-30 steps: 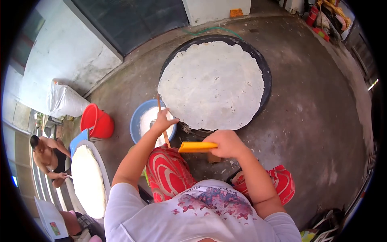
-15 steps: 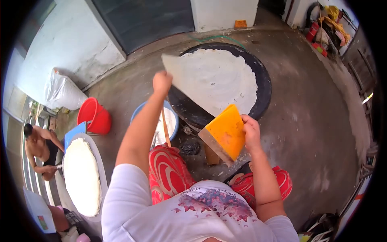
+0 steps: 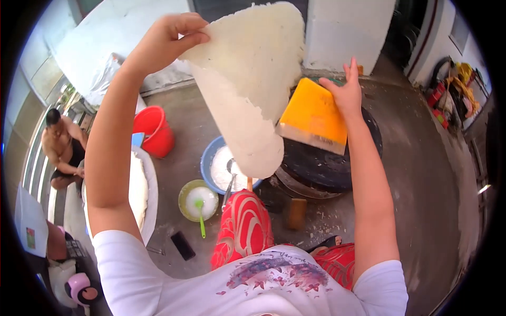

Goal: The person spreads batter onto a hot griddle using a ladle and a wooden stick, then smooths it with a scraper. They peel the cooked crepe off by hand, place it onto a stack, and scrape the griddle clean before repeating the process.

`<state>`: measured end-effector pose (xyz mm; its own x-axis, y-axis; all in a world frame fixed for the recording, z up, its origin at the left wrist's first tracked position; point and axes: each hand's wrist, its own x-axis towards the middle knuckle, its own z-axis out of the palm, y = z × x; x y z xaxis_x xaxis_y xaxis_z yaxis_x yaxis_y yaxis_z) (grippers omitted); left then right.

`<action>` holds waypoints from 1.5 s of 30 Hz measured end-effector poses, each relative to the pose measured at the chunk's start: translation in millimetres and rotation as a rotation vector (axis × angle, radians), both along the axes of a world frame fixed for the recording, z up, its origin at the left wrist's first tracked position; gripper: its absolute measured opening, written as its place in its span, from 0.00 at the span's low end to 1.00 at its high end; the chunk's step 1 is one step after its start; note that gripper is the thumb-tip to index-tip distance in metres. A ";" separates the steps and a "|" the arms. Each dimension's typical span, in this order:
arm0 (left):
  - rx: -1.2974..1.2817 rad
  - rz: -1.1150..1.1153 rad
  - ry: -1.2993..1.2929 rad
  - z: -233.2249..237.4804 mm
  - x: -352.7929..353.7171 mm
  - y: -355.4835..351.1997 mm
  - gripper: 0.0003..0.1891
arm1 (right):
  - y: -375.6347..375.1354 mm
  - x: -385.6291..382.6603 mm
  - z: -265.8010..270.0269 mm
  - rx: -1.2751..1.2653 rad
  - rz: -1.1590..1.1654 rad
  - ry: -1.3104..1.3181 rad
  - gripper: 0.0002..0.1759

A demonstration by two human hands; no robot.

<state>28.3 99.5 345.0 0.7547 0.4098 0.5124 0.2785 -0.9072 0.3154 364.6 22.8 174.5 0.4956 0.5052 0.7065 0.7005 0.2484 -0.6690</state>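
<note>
Up and left of the black griddle, the left hand pinches the pale sheet; the right hand grasps the yellow scraper, perhaps touching it. Gentle, even support should prevent tearing.

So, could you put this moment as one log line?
left hand: gripping thin white sheet by its edge | right hand: holding yellow scraper | black round pan: partly hidden behind scraper
</note>
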 end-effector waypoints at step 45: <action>-0.040 1.858 0.103 -360.4 -509.8 -275.2 0.09 | 2.9 -122.5 -122.8 -0.587 0.470 0.557 0.15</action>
